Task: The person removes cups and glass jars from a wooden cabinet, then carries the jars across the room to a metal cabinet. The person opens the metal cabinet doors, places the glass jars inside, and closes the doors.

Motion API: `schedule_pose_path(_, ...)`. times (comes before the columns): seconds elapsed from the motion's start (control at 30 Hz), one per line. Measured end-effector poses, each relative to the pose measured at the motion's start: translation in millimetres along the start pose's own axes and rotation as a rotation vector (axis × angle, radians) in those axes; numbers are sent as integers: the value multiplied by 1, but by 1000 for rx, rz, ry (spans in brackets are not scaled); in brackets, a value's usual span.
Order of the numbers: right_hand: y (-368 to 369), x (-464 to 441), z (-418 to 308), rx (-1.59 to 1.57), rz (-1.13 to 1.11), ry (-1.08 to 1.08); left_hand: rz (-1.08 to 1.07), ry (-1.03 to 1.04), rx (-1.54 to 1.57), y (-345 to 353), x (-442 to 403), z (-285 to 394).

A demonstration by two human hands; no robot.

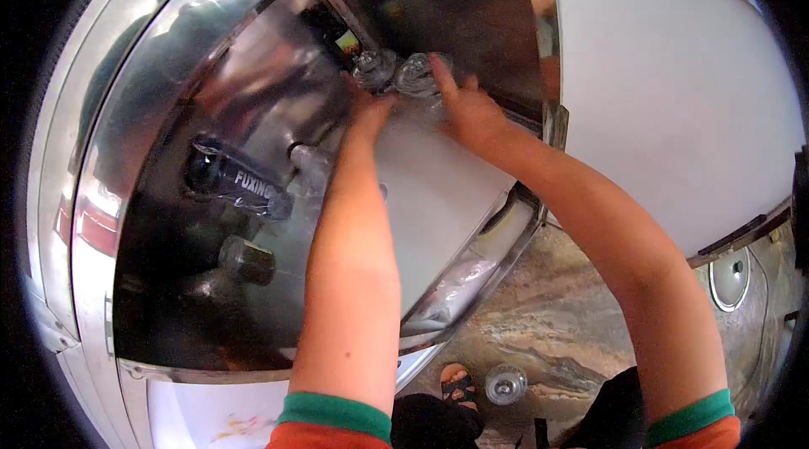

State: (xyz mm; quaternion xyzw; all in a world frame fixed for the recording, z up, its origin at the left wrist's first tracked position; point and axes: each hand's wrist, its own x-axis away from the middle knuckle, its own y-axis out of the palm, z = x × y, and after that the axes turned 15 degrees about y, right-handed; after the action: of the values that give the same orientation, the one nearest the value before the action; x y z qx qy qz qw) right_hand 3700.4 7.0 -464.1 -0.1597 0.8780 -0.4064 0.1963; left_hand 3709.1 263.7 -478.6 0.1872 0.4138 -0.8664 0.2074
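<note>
Both my arms reach into a metal cabinet. Deep inside, two clear, round, ridged glass-like pieces stand side by side: a left one (373, 68) and a right one (421, 74). My left hand (371, 108) is just below the left piece, blurred, its fingers partly hidden by the hand itself. The index finger of my right hand (474, 116) is stretched along the right piece's side, apart from the other fingers. A pale shelf surface (438, 171) lies beneath my hands.
Left of my arm are a dark wrapped package marked FUXING (240, 179), a clear bottle (312, 161) and a jar (247, 260). A white door (666, 87) stands open at right. On the floor are a round clear glass-like item (506, 384) and, farther right, an oval lid (730, 280).
</note>
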Motion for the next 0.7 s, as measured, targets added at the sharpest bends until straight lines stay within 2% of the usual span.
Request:
schedule_pose_path(0.13,4,-3,-5,18,14,-9,115,100,-185,5,9,2)
schedule_pose_path(0.17,7,-4,-5,9,23,-20,86,70,-197,0,13,23)
schedule_pose_path(0.23,10,-4,-7,-3,68,-16,107,125,-310,0,18,16)
schedule_pose_path(0.27,13,-5,-5,-10,87,-10,150,213,-405,8,8,-32)
schedule_pose_path(0.33,24,3,13,-82,126,-63,162,189,-414,6,6,-54)
schedule_pose_path(0.43,2,56,19,-104,201,-78,515,26,-205,4,36,43)
schedule_pose_path(0.5,-20,101,31,-149,239,-147,833,156,-38,11,62,147)
schedule_pose_path(0.57,-31,161,63,-380,222,-220,813,451,156,28,106,225)
schedule_pose_path(0.6,-35,192,87,-316,152,-176,661,506,23,34,144,254)
schedule_pose_path(0.63,-37,219,113,-250,92,-137,535,551,113,53,188,270)
schedule_pose_path(0.67,-34,246,141,-234,3,-14,245,551,141,67,233,285)
schedule_pose_path(0.7,-14,262,176,-289,7,85,10,561,267,89,265,282)
